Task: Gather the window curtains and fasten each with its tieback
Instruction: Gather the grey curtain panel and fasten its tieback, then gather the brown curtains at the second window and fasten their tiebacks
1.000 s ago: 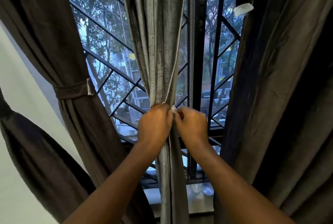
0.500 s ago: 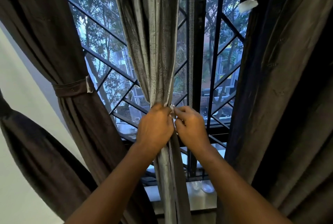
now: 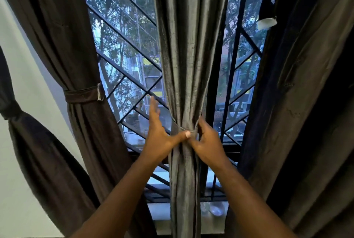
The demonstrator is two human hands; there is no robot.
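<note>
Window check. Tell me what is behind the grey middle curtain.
Past the edges of the grey curtain show the black window grille, a dark frame post and trees outside. What lies directly behind its folds is covered.

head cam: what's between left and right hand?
In the head view, the gathered grey curtain, cinched by its thin tieback, fills the gap between left hand and right hand, which grips its edge.
</note>
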